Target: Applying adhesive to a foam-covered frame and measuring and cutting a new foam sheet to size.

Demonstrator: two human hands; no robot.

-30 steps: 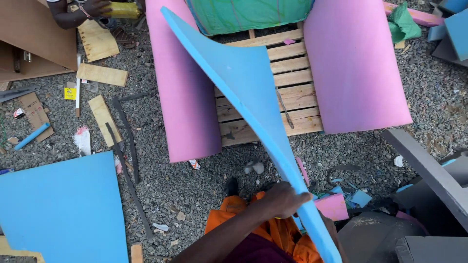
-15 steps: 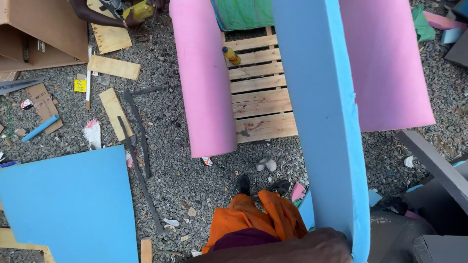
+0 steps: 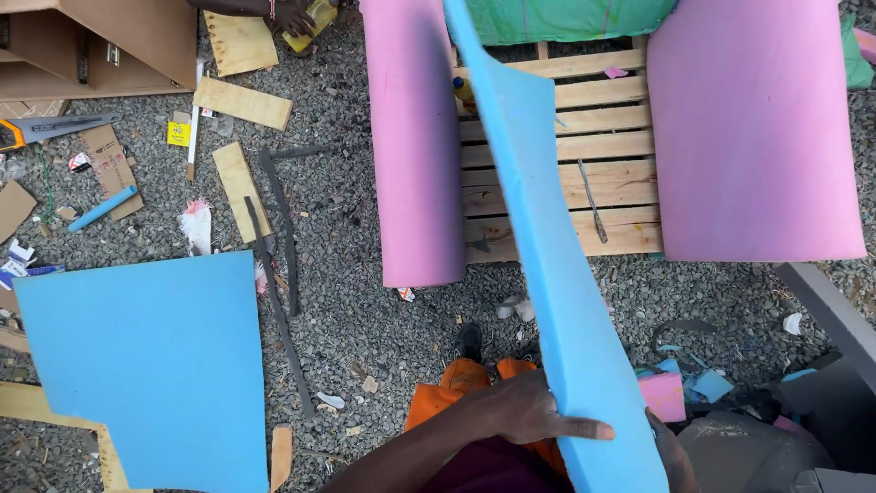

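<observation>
My left hand (image 3: 525,411) sits at bottom centre of the frame, fingers spread flat and thumb pressed on the near end of the blue foam sheet (image 3: 538,228), gripping it. My right hand (image 3: 673,452) is mostly hidden behind the sheet at lower right; only a sliver of it shows at the edge, so I judge it holds the far face but cannot tell the grip for sure.

The sheet's long axis runs from the bottom centre-right up and slightly left to the top centre edge, so it points away from my hands, seen nearly edge-on and bowing a little. Both hands are at the low end and the top end is free. The left hand is the one plainly on it.

Behind the sheet lies a wooden slatted frame (image 3: 620,173) with pink foam arms (image 3: 415,146) left and right. Another blue foam panel (image 3: 146,365) lies flat on the gravel ground (image 3: 365,301) at lower left. Another person's hand (image 3: 292,16) shows at the top left, well apart.
</observation>
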